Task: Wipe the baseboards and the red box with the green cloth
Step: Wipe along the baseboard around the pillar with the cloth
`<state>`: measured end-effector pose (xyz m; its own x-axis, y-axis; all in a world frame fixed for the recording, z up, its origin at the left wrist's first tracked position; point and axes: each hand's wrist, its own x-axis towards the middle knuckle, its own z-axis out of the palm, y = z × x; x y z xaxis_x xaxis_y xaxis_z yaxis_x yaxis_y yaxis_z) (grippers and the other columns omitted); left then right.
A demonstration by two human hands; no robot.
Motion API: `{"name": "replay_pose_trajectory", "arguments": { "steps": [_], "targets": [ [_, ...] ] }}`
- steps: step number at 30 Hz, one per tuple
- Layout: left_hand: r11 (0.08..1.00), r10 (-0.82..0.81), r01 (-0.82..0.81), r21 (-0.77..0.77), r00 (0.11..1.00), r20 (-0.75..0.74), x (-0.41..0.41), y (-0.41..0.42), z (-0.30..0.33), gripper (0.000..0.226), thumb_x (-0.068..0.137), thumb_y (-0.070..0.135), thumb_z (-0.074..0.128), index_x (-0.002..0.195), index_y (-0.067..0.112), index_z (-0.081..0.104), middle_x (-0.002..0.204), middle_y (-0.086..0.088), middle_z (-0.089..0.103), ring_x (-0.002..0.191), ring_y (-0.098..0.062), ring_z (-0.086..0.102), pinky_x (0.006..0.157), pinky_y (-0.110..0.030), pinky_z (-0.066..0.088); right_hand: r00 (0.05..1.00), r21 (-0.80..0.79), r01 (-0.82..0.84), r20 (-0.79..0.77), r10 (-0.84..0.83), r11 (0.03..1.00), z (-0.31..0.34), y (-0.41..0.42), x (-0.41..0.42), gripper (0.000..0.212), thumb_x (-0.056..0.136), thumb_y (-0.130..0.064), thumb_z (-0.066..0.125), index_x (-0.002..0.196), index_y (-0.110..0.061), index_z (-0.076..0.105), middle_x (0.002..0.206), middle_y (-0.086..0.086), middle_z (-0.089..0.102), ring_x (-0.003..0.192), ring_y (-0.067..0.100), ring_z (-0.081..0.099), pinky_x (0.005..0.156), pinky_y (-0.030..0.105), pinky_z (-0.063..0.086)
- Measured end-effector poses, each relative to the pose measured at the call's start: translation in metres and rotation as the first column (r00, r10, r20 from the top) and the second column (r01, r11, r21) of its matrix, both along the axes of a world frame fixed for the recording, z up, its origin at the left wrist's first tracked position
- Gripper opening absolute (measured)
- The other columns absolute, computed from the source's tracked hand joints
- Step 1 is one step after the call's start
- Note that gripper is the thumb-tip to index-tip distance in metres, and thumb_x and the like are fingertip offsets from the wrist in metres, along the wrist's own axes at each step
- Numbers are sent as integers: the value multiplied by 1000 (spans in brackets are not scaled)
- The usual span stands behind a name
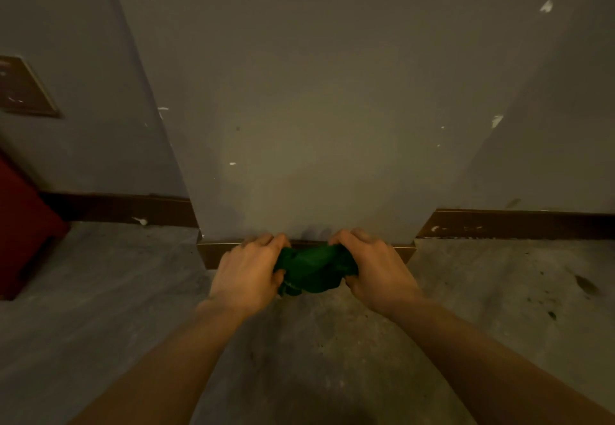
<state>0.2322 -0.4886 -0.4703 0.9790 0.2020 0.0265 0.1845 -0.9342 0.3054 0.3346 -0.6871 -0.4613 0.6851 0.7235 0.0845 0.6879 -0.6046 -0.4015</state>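
Note:
A bunched green cloth (312, 268) is held between both hands, just in front of the brown baseboard (216, 253) at the foot of a projecting wall column. My left hand (248, 273) grips its left end and my right hand (374, 268) grips its right end. More dark baseboard runs along the recessed wall at the left (123, 208) and at the right (515, 225). The red box (23, 225) stands on the floor at the far left, partly cut off by the frame edge.
The grey wall column (309, 108) juts toward me, with chipped paint spots. A framed plate (23, 88) hangs on the left wall. The concrete floor (499, 291) shows dark stains at the right.

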Motion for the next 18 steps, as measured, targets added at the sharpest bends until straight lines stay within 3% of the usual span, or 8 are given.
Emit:
{"name": "replay_pose_trajectory", "arguments": {
  "steps": [4, 8, 13, 15, 18],
  "targets": [
    [984, 69, -57, -167, 995, 70, -1, -4, -5, 35, 84, 28, 74, 112, 35, 53, 112, 4, 67, 103, -26, 64, 81, -43, 55, 989, 144, 114, -108, -99, 983, -6, 4, -6, 48, 72, -1, 74, 106, -29, 56, 102, -2, 63, 92, 20, 62, 75, 44, 56],
    [934, 184, -129, -334, 973, 138, 5, -12, -16, 34, 80, 26, 80, 106, 34, 61, 99, 5, 72, 96, -23, 67, 71, -30, 46, 933, 261, 290, -294, -210, 921, -6, 17, -11, 50, 72, 2, 72, 112, -25, 59, 103, -2, 68, 97, 18, 64, 83, 36, 57],
    [858, 254, -157, -489, 957, 139, 1, -22, -26, 35, 78, 15, 78, 100, 36, 61, 85, 15, 66, 85, -14, 66, 66, -23, 42, 798, 232, 317, -589, -126, 920, -4, 27, -21, 64, 80, -4, 69, 138, -21, 48, 123, 0, 60, 118, 19, 57, 101, 35, 50],
    [840, 249, -137, -526, 957, 147, 0, -21, -26, 37, 77, 10, 78, 100, 34, 62, 88, 12, 70, 86, -12, 67, 69, -27, 50, 809, 169, 226, -581, -89, 959, -4, 27, -26, 82, 74, -16, 78, 145, -23, 38, 132, -1, 54, 124, 18, 52, 105, 38, 46],
    [823, 224, -97, -560, 961, 163, -2, -22, -27, 38, 77, 11, 82, 98, 35, 60, 93, 10, 73, 88, -10, 69, 78, -33, 58, 912, 47, 90, -406, -64, 995, -5, 27, -31, 111, 62, -35, 91, 151, -25, 27, 143, -3, 43, 132, 14, 41, 110, 37, 38]
  ]
}}
